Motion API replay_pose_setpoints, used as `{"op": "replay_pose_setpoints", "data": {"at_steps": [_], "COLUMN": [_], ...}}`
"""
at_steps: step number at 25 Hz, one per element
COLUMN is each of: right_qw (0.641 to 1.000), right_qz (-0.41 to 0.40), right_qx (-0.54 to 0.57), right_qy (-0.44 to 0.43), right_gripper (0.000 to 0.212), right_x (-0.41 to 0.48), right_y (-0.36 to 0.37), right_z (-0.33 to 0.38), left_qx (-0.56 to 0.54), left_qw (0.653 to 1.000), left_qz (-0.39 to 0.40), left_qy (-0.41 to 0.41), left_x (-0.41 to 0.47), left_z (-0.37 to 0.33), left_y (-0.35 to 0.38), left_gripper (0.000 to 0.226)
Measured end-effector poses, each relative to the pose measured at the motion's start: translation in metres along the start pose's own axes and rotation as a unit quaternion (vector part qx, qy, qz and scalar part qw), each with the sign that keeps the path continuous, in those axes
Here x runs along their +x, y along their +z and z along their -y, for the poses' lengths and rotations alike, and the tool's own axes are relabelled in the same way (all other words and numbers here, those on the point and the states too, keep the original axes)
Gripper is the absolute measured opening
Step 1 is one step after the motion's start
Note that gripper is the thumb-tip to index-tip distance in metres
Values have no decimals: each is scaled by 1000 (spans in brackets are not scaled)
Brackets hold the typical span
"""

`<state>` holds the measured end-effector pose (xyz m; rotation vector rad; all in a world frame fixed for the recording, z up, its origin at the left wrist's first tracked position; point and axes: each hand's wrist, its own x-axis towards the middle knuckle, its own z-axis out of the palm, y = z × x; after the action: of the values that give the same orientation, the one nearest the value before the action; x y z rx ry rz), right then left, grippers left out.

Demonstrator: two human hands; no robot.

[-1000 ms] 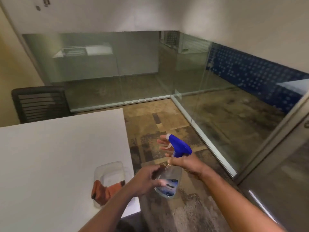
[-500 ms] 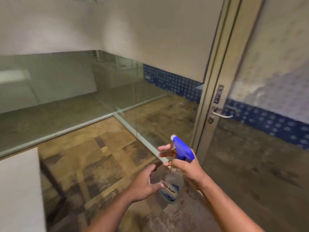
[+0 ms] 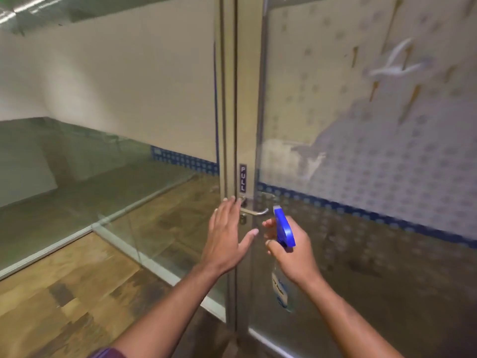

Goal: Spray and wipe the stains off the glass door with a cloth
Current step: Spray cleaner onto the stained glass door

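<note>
Glass door (image 3: 361, 156), streaked and stained, fills two o'clock. Right hand (image 3: 296, 251) at five o'clock clamps the blue-headed spray bottle (image 3: 282, 257). Left hand (image 3: 227, 236), fingers spread, empty, reaches beside the door handle (image 3: 255, 212).

- The door handle (image 3: 254, 212) is just beyond the left hand (image 3: 227, 236), to its right.
- The spray bottle (image 3: 282, 259) sits in the right hand (image 3: 293, 254), right of the left hand.
- The glass door (image 3: 361, 177) stands behind both hands.
</note>
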<state>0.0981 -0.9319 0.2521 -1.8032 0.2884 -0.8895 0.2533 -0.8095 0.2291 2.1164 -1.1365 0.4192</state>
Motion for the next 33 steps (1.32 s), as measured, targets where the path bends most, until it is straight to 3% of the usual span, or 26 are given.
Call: {"op": "replay_pose_setpoints", "data": {"at_steps": [4, 9, 13, 22, 33], "right_qw": [995, 982, 959, 920, 857], "right_qz": [-70, -168, -266, -353, -415], "right_qx": [-67, -72, -59, -97, -234], "right_qy": [-34, -56, -79, -140, -196], "right_gripper": [42, 45, 31, 11, 9], "right_x": [39, 90, 133, 189, 206], "right_y": [-32, -58, -73, -92, -138], "right_z": [2, 28, 70, 155, 199], "left_qx": [34, 53, 61, 46, 43], "left_qw": [992, 970, 944, 902, 874], "left_qz": [-42, -114, -182, -282, -356], "left_qy": [110, 209, 267, 324, 327], "left_x": [92, 216, 317, 462, 493], "left_z": [-25, -60, -91, -135, -133], "left_y": [21, 25, 7, -4, 28], "left_gripper": [90, 86, 87, 91, 95]}}
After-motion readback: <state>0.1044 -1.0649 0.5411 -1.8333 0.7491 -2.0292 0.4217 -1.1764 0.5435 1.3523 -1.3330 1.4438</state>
